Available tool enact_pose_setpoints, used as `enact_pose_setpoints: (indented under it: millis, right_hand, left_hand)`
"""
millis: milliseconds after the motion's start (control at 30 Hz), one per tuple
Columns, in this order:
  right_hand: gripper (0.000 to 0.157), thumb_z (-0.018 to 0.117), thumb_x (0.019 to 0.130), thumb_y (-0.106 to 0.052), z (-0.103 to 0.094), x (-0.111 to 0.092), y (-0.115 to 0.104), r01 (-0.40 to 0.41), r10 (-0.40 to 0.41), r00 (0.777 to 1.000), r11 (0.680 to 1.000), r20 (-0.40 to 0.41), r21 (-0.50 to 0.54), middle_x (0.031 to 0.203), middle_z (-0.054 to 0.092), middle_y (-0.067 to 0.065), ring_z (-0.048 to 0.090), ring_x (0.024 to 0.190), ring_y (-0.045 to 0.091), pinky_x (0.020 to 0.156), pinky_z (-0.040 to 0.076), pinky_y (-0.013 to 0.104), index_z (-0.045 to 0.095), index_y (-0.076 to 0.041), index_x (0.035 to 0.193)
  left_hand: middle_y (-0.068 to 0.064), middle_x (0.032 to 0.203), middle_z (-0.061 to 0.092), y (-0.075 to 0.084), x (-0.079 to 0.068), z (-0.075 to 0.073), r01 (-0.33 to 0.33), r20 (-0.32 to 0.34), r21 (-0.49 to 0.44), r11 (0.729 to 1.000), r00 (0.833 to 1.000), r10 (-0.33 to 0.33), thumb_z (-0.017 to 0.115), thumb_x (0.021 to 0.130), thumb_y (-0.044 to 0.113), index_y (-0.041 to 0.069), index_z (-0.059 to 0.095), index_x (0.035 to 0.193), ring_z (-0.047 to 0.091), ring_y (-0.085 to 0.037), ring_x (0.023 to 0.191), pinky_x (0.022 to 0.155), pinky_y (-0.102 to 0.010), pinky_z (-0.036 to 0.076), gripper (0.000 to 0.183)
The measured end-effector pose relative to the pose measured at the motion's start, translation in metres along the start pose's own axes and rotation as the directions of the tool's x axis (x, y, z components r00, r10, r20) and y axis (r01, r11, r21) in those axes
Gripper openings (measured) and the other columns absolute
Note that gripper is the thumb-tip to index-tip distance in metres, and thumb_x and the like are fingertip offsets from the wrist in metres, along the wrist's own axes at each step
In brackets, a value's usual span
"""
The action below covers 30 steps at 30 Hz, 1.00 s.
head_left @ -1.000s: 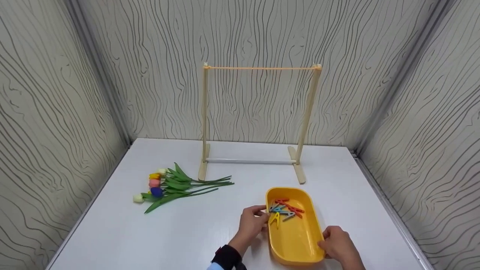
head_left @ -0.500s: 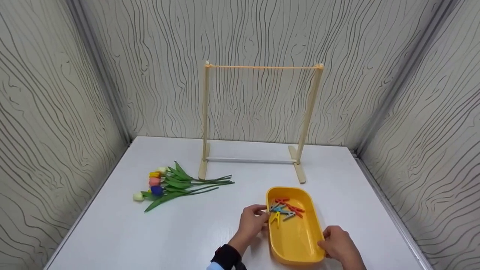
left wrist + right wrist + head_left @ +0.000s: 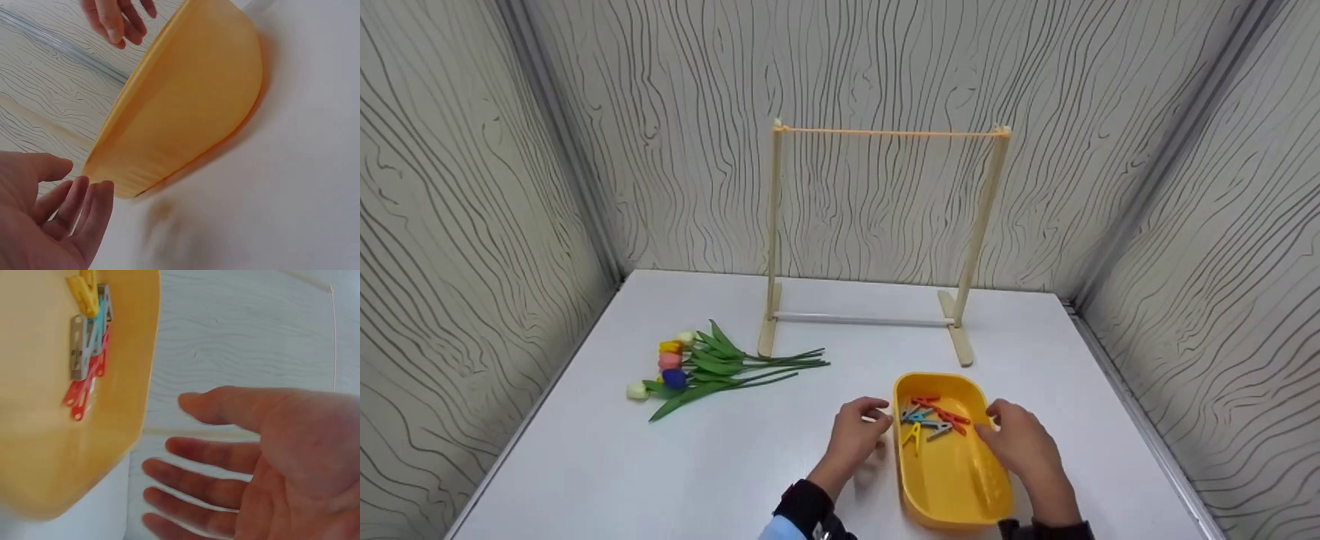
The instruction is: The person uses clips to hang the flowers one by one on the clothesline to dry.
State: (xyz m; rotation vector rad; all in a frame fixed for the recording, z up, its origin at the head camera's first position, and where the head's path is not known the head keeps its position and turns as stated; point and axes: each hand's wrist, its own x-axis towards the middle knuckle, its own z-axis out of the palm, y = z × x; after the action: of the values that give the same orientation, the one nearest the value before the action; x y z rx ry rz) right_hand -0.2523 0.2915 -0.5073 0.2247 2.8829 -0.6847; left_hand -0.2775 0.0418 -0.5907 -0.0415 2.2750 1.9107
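Note:
A yellow plastic tub point(image 3: 949, 487) stands on the white table, with several small clothespins point(image 3: 934, 420) in red, blue, grey and yellow at its far left end. Just left of the tub's wall is my left hand point(image 3: 855, 435), fingers relaxed and holding nothing; the left wrist view shows its fingertips point(image 3: 101, 191) close to the yellow side. My right hand point(image 3: 1024, 442) hovers at the right rim, thumb over the edge. In the right wrist view its fingers point(image 3: 197, 484) are spread and apart from the tub.
Artificial tulips point(image 3: 712, 367) with green leaves lie on the left of the table point(image 3: 697, 480). Behind the tub stands a wooden frame point(image 3: 979, 225) with an orange cord point(image 3: 885, 133) strung across its top. Wood-patterned walls enclose the table's back and sides.
Both hands have let go of the tub. The right hand has moved up along the right rim, away from the near corner; the left has drawn slightly back to the left. The tub stays put.

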Motion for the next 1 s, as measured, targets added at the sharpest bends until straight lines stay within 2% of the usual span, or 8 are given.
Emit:
enact_pose_setpoints:
  millis: [100,200,333,433,600,767,900,1000]
  right_hand:
    - [0.040,0.072,0.103,-0.025,-0.003,0.012,-0.020,0.092,-0.093,0.995,0.995,-0.019,-0.027,0.129,0.073,0.022,0.071,0.113,0.033,0.100,0.062,0.057,0.068,0.002,0.132]
    - [0.038,0.074,0.104,-0.025,-0.001,0.025,-0.041,0.178,-0.178,0.984,0.983,-0.010,-0.036,0.132,0.073,0.021,0.071,0.117,0.034,0.108,0.059,0.060,0.069,0.001,0.132]
    - [0.031,0.074,0.102,-0.021,0.006,0.045,-0.071,0.291,-0.290,0.957,0.955,0.019,-0.062,0.126,0.075,0.018,0.071,0.110,0.030,0.106,0.061,0.057,0.073,-0.001,0.126]
    - [0.027,0.075,0.099,-0.018,0.016,0.063,-0.095,0.390,-0.388,0.921,0.913,0.043,-0.118,0.120,0.075,0.018,0.071,0.108,0.032,0.103,0.061,0.055,0.074,-0.001,0.121]
    - [0.028,0.076,0.100,-0.018,0.039,0.091,-0.135,0.500,-0.490,0.866,0.843,0.100,-0.199,0.120,0.074,0.018,0.068,0.111,0.035,0.104,0.060,0.053,0.073,-0.001,0.123]
    - [0.037,0.075,0.101,-0.018,0.068,0.107,-0.167,0.544,-0.523,0.839,0.812,0.151,-0.211,0.131,0.073,0.019,0.068,0.121,0.036,0.111,0.058,0.052,0.070,-0.002,0.133]
    - [0.048,0.076,0.100,-0.020,0.091,0.112,-0.182,0.534,-0.504,0.845,0.817,0.182,-0.219,0.146,0.067,0.017,0.064,0.135,0.034,0.120,0.053,0.051,0.064,-0.006,0.145]
    - [0.054,0.076,0.100,-0.020,0.106,0.114,-0.190,0.533,-0.499,0.845,0.809,0.191,-0.247,0.157,0.061,0.015,0.059,0.146,0.032,0.126,0.049,0.048,0.060,-0.008,0.151]
  left_hand:
    - [-0.003,0.103,0.074,0.004,0.009,-0.015,-0.081,-0.005,0.098,0.992,0.997,0.082,0.075,0.100,0.013,0.009,0.076,0.124,0.069,-0.015,0.090,0.081,-0.032,0.066,0.024]
    - [-0.007,0.106,0.077,0.008,0.021,-0.038,-0.180,-0.009,0.246,0.952,0.982,0.188,0.077,0.098,0.011,0.007,0.077,0.120,0.071,-0.021,0.100,0.089,-0.037,0.064,0.023]
    - [-0.017,0.113,0.079,0.013,0.035,-0.080,-0.273,-0.028,0.449,0.851,0.947,0.319,0.078,0.095,0.007,0.001,0.078,0.118,0.073,-0.037,0.110,0.095,-0.050,0.062,0.024]
    - [-0.020,0.115,0.079,0.015,0.044,-0.114,-0.271,-0.038,0.587,0.763,0.932,0.360,0.080,0.090,0.003,-0.001,0.078,0.118,0.073,-0.042,0.112,0.096,-0.055,0.062,0.028]
    - [-0.022,0.118,0.074,0.013,0.059,-0.160,-0.199,-0.026,0.761,0.618,0.942,0.336,0.081,0.083,-0.004,-0.003,0.073,0.124,0.068,-0.043,0.114,0.097,-0.054,0.062,0.041]
    - [-0.026,0.127,0.069,0.003,0.064,-0.188,-0.157,0.018,0.875,0.458,0.956,0.293,0.083,0.083,-0.004,-0.007,0.065,0.130,0.064,-0.045,0.124,0.099,-0.058,0.061,0.051]
    - [-0.031,0.144,0.063,-0.008,0.063,-0.198,-0.156,0.060,0.902,0.402,0.969,0.239,0.086,0.085,0.004,-0.009,0.059,0.141,0.054,-0.052,0.144,0.118,-0.069,0.049,0.064]
    - [-0.031,0.145,0.064,-0.015,0.062,-0.203,-0.175,0.078,0.910,0.376,0.963,0.259,0.087,0.085,0.004,-0.009,0.059,0.141,0.049,-0.054,0.149,0.121,-0.074,0.042,0.064]
